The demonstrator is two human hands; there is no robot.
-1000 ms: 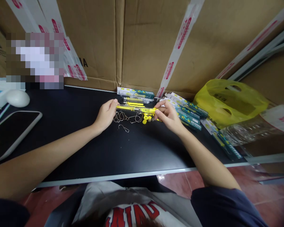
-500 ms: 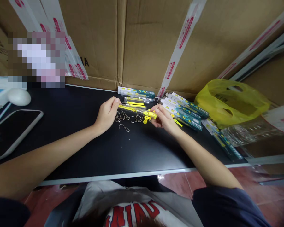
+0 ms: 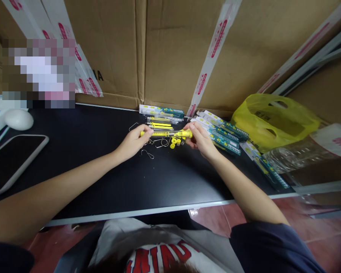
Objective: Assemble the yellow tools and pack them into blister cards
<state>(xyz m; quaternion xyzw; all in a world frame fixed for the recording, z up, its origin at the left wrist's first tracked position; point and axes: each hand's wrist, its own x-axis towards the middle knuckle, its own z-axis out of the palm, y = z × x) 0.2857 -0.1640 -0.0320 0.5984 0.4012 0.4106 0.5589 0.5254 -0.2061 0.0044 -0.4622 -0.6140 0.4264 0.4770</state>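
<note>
Between my two hands lies a clear tube with yellow parts, a spring scale (image 3: 163, 134), held nearly level above the table. My left hand (image 3: 135, 142) pinches its left end, by a yellow cap. At the yellow right end, the fingers of my right hand (image 3: 200, 139) are closed on it. Just below the scale are small yellow caps (image 3: 173, 142) and several bent wire hooks (image 3: 147, 154). Behind it, more clear tubes and yellow strips (image 3: 160, 125) lie side by side.
Printed boxes (image 3: 226, 142) lie on the right of the black table (image 3: 116, 185), another box (image 3: 161, 111) at the back. A yellow plastic bag (image 3: 252, 110) and a clear bottle (image 3: 295, 155) stand at far right. A phone (image 3: 14, 163) and white mouse (image 3: 19, 119) are at left. Cardboard (image 3: 170, 49) walls the back.
My left hand has come lower and moved slightly right, bringing the left end of the spring scale down so it lies more level. My right hand still grips the right end.
</note>
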